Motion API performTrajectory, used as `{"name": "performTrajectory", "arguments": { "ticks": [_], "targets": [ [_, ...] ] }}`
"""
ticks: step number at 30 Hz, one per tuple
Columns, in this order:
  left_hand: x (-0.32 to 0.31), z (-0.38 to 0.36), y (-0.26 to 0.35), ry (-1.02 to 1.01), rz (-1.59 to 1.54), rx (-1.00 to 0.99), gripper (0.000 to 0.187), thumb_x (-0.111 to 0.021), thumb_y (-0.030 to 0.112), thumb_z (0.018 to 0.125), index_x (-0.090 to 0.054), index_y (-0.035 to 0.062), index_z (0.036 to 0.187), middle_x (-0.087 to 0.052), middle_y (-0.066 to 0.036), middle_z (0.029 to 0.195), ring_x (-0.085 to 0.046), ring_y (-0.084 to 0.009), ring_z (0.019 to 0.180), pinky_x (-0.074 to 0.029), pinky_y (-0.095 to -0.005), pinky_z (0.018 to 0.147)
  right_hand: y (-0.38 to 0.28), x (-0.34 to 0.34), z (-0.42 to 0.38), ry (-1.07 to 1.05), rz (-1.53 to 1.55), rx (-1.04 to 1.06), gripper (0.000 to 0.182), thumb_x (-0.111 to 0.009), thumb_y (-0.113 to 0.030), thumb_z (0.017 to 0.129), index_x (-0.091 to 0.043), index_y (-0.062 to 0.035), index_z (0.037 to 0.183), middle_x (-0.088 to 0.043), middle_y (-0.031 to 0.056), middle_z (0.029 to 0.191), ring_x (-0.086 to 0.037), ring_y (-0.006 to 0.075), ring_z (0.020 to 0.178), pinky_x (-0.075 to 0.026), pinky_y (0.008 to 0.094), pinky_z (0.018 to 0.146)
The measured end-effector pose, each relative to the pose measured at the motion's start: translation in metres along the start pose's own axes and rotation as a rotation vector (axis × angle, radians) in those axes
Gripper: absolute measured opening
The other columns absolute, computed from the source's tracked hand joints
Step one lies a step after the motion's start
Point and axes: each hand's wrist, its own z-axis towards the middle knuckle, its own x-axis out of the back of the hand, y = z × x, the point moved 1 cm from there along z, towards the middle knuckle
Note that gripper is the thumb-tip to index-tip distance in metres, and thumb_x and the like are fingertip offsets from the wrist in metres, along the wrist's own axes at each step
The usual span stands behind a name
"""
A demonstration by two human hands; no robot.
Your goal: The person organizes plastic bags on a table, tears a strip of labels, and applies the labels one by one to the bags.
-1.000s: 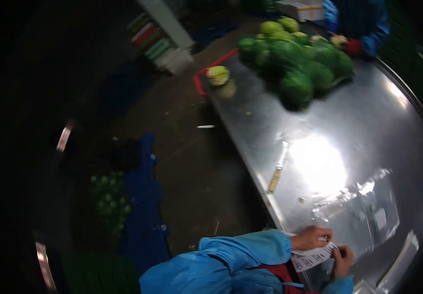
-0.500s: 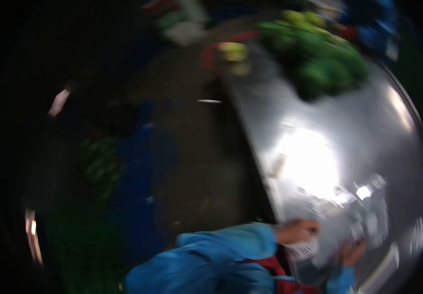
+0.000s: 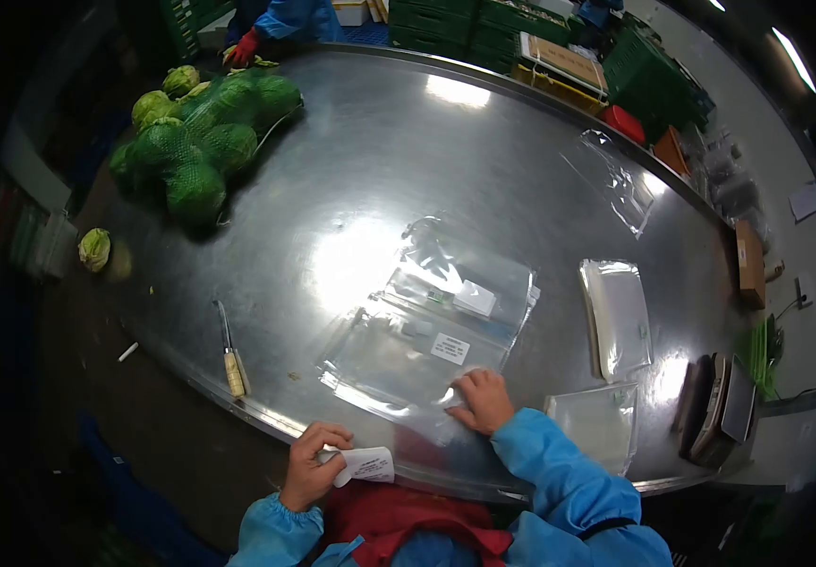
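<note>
My left hand [image 3: 312, 465] is closed on a strip of white printed labels [image 3: 367, 464] at the table's near edge. To its right, my right hand [image 3: 485, 401] rests over the near part of a clear plastic bag [image 3: 389, 364], thumb and fingertips drawn in around a small pale patch that I cannot make out. A white printed label [image 3: 450, 348] lies on this bag. Just beyond, more clear bags [image 3: 512, 274] overlap it, with another white label [image 3: 475, 299] on top. Left of the bags lies a knife [image 3: 233, 372] with a light handle.
Cabbages in green net [image 3: 191, 151] sit at the metal table's [image 3: 361, 123] far left, with a loose cabbage [image 3: 94, 249] near the edge. Stacks of clear bags [image 3: 616, 317] lie at right. Across the table, a person's red-gloved hand [image 3: 243, 49] touches the cabbages. Green crates [image 3: 436, 24] stand behind.
The view has swung round from the left and is now sharp, with the table filling the middle. The label strip was in my left hand before too; my right hand was blurred near the bags.
</note>
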Motion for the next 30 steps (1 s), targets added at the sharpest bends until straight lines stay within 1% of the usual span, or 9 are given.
{"name": "performTrajectory", "arguments": {
  "ticks": [3, 5, 7, 9, 16, 26, 28, 29, 30],
  "targets": [
    [-0.02, 0.0, 0.007, -0.063, -0.192, 0.22, 0.011, -0.062, -0.002, 0.073, -0.063, -0.0024, 0.083, -0.065, -0.009, 0.082, -0.061, -0.0124, 0.072, -0.049, -0.0251, 0.065, 0.014, -0.016, 0.01, -0.079, -0.114, 0.124, 0.014, -0.062, -0.018, 0.077, -0.059, -0.012, 0.089, -0.055, 0.0073, 0.092, -0.049, 0.0298, 0.091, -0.036, 0.0435, 0.073],
    [-0.03, 0.001, 0.013, -0.048, -0.231, 0.353, 0.008, -0.062, -0.002, 0.075, -0.063, -0.0023, 0.083, -0.065, -0.008, 0.081, -0.06, -0.0113, 0.073, -0.049, -0.0242, 0.066, 0.022, -0.016, 0.017, -0.077, -0.034, 0.161, 0.012, -0.062, -0.018, 0.078, -0.06, -0.0108, 0.087, -0.056, 0.0065, 0.087, -0.051, 0.0259, 0.085, -0.037, 0.0402, 0.07],
    [-0.035, -0.003, 0.014, -0.046, -0.223, 0.352, 0.008, -0.062, -0.002, 0.076, -0.064, -0.0025, 0.084, -0.065, -0.008, 0.081, -0.06, -0.0113, 0.073, -0.049, -0.0239, 0.067, 0.034, -0.008, 0.028, -0.093, 0.048, 0.208, 0.011, -0.061, -0.018, 0.079, -0.061, -0.0095, 0.086, -0.057, 0.0057, 0.082, -0.053, 0.022, 0.078, -0.038, 0.0369, 0.068],
    [-0.04, -0.006, 0.014, -0.064, -0.227, 0.379, 0.009, -0.062, -0.002, 0.076, -0.064, -0.0029, 0.084, -0.065, -0.007, 0.08, -0.06, -0.0111, 0.071, -0.049, -0.0238, 0.066, 0.045, 0.002, 0.044, -0.437, 0.777, -0.141, 0.014, -0.062, -0.02, 0.082, -0.063, -0.0069, 0.083, -0.057, 0.0026, 0.07, -0.05, 0.0125, 0.066, -0.039, 0.0284, 0.062],
    [-0.057, 0.023, 0.003, -0.141, -0.094, 0.116, 0.012, -0.062, -0.001, 0.074, -0.064, -0.0024, 0.086, -0.064, -0.008, 0.078, -0.06, -0.0127, 0.072, -0.047, -0.026, 0.065, 0.038, 0.031, 0.073, -0.73, 0.759, -0.281, 0.021, -0.061, -0.025, 0.084, -0.063, -0.0034, 0.082, -0.054, -0.0003, 0.066, -0.048, 0.0085, 0.064, -0.039, 0.0248, 0.061],
    [-0.048, 0.03, -0.023, -0.233, -0.299, 0.283, 0.013, -0.06, 0.002, 0.078, -0.063, -0.0028, 0.09, -0.065, -0.007, 0.083, -0.06, -0.0124, 0.077, -0.048, -0.026, 0.072, 0.052, 0.007, 0.046, -0.283, 0.821, -0.523, 0.024, -0.056, -0.022, 0.087, -0.064, -0.001, 0.095, -0.063, 0.0046, 0.078, -0.057, 0.0113, 0.074, -0.045, 0.0252, 0.072],
    [-0.045, 0.029, -0.031, -0.251, -0.268, 0.245, 0.013, -0.06, 0.002, 0.079, -0.063, -0.0027, 0.091, -0.065, -0.007, 0.083, -0.06, -0.012, 0.078, -0.048, -0.0257, 0.073, 0.078, 0.039, 0.063, 0.12, 0.624, -0.404, 0.021, -0.056, -0.018, 0.086, -0.063, 0.0009, 0.093, -0.063, 0.0066, 0.078, -0.057, 0.0143, 0.071, -0.045, 0.0276, 0.07],
    [-0.044, 0.03, -0.033, -0.263, -0.313, 0.283, 0.012, -0.059, 0.002, 0.08, -0.063, -0.0027, 0.09, -0.064, -0.007, 0.084, -0.06, -0.0119, 0.08, -0.048, -0.0255, 0.074, 0.078, 0.063, 0.073, 0.489, 0.496, -0.63, 0.019, -0.058, -0.016, 0.084, -0.059, 0.0009, 0.094, -0.061, 0.0095, 0.082, -0.056, 0.017, 0.074, -0.045, 0.0302, 0.069],
    [-0.042, 0.033, -0.035, -0.273, -0.356, 0.32, 0.011, -0.059, 0.001, 0.08, -0.063, -0.0026, 0.09, -0.064, -0.007, 0.084, -0.06, -0.0119, 0.081, -0.048, -0.0253, 0.075, 0.069, 0.085, 0.068, 0.755, 0.427, -0.549, 0.019, -0.058, -0.016, 0.083, -0.058, -0.0006, 0.094, -0.06, 0.0083, 0.083, -0.055, 0.0168, 0.075, -0.044, 0.0296, 0.069]
  ]
}}
